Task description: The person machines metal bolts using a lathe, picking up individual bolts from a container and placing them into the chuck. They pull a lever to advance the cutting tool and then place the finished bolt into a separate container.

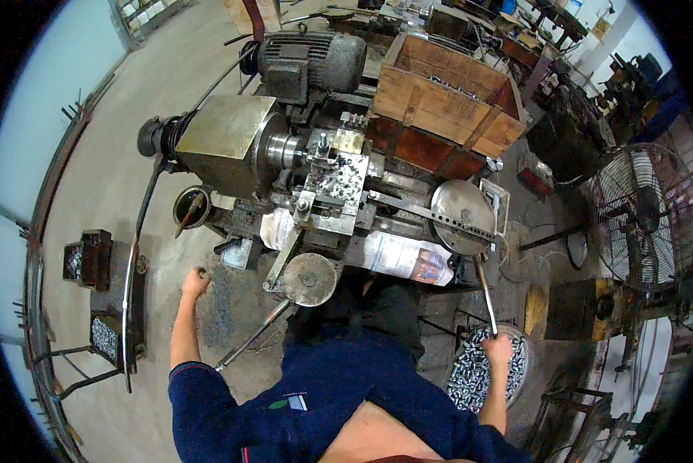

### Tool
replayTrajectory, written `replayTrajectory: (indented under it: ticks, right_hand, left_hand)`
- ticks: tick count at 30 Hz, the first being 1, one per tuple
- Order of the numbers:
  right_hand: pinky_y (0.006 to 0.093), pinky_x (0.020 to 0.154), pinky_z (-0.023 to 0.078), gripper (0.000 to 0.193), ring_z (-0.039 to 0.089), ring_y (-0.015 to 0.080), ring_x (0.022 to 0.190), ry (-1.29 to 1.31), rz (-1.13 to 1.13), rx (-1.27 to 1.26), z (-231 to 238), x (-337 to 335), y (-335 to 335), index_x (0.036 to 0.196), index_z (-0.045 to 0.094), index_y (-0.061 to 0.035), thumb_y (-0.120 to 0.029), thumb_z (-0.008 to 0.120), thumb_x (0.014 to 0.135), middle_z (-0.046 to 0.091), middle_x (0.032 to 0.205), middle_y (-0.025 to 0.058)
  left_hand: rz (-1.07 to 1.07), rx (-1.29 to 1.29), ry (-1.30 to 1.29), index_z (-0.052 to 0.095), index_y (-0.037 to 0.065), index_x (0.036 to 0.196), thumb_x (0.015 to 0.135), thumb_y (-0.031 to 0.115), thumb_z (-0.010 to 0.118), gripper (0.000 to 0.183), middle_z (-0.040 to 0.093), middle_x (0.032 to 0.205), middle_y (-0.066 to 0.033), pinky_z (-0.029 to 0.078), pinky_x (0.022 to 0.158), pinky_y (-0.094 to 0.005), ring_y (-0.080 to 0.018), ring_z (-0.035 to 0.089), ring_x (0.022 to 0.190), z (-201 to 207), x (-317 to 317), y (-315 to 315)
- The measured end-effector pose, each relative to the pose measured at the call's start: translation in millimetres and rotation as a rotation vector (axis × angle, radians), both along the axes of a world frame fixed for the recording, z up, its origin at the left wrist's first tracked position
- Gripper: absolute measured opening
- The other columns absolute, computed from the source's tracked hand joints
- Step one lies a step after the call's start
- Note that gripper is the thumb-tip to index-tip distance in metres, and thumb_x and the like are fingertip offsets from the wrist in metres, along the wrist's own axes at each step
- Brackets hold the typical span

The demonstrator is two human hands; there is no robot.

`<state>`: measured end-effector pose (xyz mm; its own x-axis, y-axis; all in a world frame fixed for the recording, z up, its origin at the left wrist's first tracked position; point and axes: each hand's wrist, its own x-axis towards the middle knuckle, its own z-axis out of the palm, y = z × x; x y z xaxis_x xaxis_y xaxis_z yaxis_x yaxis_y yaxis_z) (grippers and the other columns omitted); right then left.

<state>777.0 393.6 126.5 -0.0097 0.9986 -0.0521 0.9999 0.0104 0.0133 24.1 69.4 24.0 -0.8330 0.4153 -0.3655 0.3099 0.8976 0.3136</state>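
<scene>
My right hand (497, 349) is wrapped round the end of a long metal lever (485, 297) that runs up to a round metal disc (464, 212) on a small lathe. My left hand (195, 283) is raised left of the machine, fingers closed on a small metal part (203, 273) whose end just shows. A second lever (258, 333) slants down from the nearer disc (309, 279), untouched. In front of me stands the lathe's headstock (227, 139), its chuck (283, 150) beside a tool slide (335, 181) strewn with metal chips.
A wooden crate (447, 92) stands behind the slide, the motor (312, 65) behind the headstock. Small metal pieces fill a basin (521, 370) below my right hand and a bin (106, 336) at left. A pot with a brush (192, 208) sits near the headstock. At right is a fan (643, 208).
</scene>
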Motion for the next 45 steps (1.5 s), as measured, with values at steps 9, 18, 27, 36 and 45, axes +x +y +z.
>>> replayTrajectory:
  ticks: [9, 18, 27, 36, 45]
  right_hand:
    - [0.0386, 0.054, 0.042, 0.027, 0.053, 0.0305, 0.057, 0.713, -0.115, -0.284, 17.6, -75.1, -67.3, 0.073, 0.054, -0.0021, -0.025, 0.059, 0.059, 0.053, 0.059, 0.014]
    - [0.0442, 0.061, 0.048, 0.029, 0.058, 0.0382, 0.068, 0.244, -0.022, -0.213, -11.2, -8.1, -18.1, 0.072, 0.059, -0.004, -0.032, 0.057, 0.065, 0.06, 0.073, 0.0195]
    - [0.0452, 0.084, 0.045, 0.039, 0.06, 0.0309, 0.095, -0.223, -0.232, -0.06, 36.6, 3.0, 170.9, 0.101, 0.059, -0.0093, -0.03, 0.059, 0.069, 0.063, 0.101, 0.0136]
    - [0.0475, 0.09, 0.039, 0.053, 0.055, 0.0336, 0.101, 0.015, 0.203, 0.217, 32.7, -41.8, 182.2, 0.113, 0.055, -0.0047, -0.021, 0.062, 0.062, 0.058, 0.109, 0.0192]
    - [0.0358, 0.083, 0.044, 0.041, 0.056, 0.0316, 0.092, 0.792, 1.283, 0.149, 202.5, -395.2, 93.4, 0.094, 0.061, -0.0006, -0.013, 0.059, 0.055, 0.06, 0.096, 0.0153]
  left_hand:
    - [0.021, 0.254, -0.225, 0.061, -0.006, 0.1, 0.072, 0.012, 0.061, 0.033, 0.063, 0.068, -0.0158, 0.051, 0.05, -0.033, -0.0229, 0.062, 0.054, -4.5, 11.8, -4.8]
    - [-0.345, -0.033, 0.235, 0.054, 0.006, 0.114, 0.078, 0.029, 0.059, 0.043, 0.061, 0.1, -0.0196, 0.049, 0.074, -0.0431, -0.0343, 0.06, 0.088, 35.3, 22.0, 110.5]
    - [0.254, 0.204, 0.219, 0.058, 0.005, 0.092, 0.078, 0.045, 0.058, 0.043, 0.063, 0.086, -0.0185, 0.048, 0.073, -0.0452, -0.0376, 0.06, 0.086, -80.5, 37.5, 96.8]
    - [-0.283, -0.198, 0.249, 0.061, 0.008, 0.093, 0.079, 0.037, 0.057, 0.032, 0.064, 0.092, -0.0148, 0.05, 0.072, -0.0419, -0.0327, 0.062, 0.087, -8.5, 23.1, 106.8]
    - [-0.216, 0.195, 0.249, 0.06, 0.01, 0.102, 0.077, 0.034, 0.057, 0.035, 0.063, 0.086, -0.0162, 0.047, 0.069, -0.0453, -0.0328, 0.06, 0.083, 129.3, 4.0, 56.8]
